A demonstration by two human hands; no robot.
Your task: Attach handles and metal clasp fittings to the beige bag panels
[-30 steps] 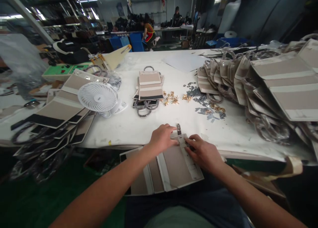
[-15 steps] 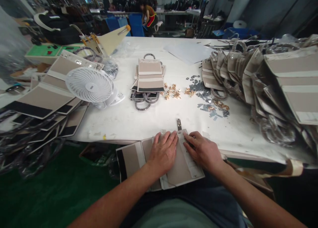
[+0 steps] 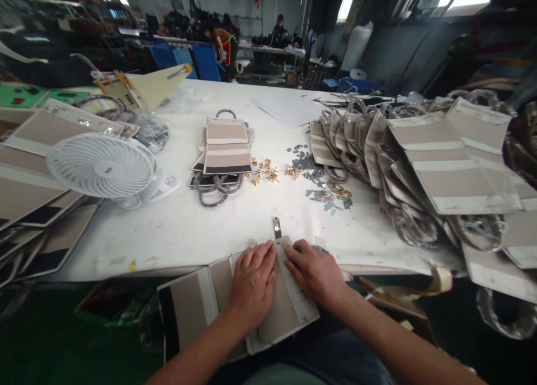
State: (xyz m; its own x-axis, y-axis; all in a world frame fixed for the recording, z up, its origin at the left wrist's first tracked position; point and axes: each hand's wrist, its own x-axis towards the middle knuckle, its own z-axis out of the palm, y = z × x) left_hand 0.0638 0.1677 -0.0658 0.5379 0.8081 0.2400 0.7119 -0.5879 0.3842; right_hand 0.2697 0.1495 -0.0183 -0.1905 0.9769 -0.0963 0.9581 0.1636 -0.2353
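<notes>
An unfinished beige handbag body (image 3: 188, 306) lies opened out across the table's front edge and above my lap, with pale strips and a dark band at its left end. My left hand (image 3: 254, 284) rests flat on it, its fingers stretched towards the top edge. Opposite, my right hand (image 3: 316, 273) has its fingertips on the pale strip (image 3: 300, 306) along the right side, its fingers slightly bent and apart. Beyond both hands, a short dark strap (image 3: 277, 228) with a metal piece sticks out from the top edge. What lies beneath my palms is hidden.
Stacked bag bodies (image 3: 457, 167) with wrapped handles crowd the right; more (image 3: 71, 234) lie left beside a white fan (image 3: 103, 169). A small pile (image 3: 226, 136) stands mid-table, near gold fittings (image 3: 268, 169) and grey metal plates (image 3: 321, 178). A person (image 3: 224, 43) bends over in the background.
The view has turned right and tilted up, so everything sits further left and lower. My hands stay on the handbag body in nearly the same pose.
</notes>
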